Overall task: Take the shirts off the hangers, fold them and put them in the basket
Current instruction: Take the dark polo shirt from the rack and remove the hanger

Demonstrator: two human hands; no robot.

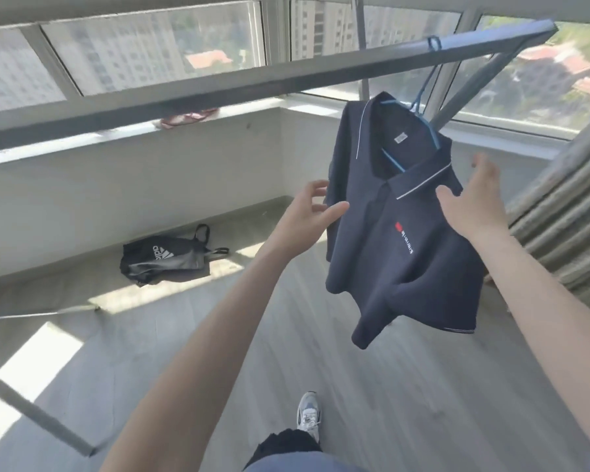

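A dark navy polo shirt (399,233) with white collar piping and a small red chest logo hangs on a blue hanger (423,97). The hanger hooks over a grey metal rail (252,86) that crosses the view. My left hand (307,212) reaches up with fingers spread at the shirt's left shoulder edge, holding nothing. My right hand (474,202) is raised with fingers extended against the shirt's right shoulder, below the collar. No basket is in view.
A black sports bag (164,257) lies on the grey wood floor by the low white wall. A red-and-white cloth (188,117) sits on the window sill. Grey ribbed fabric (566,226) fills the right edge. A rack leg (34,417) slants at lower left.
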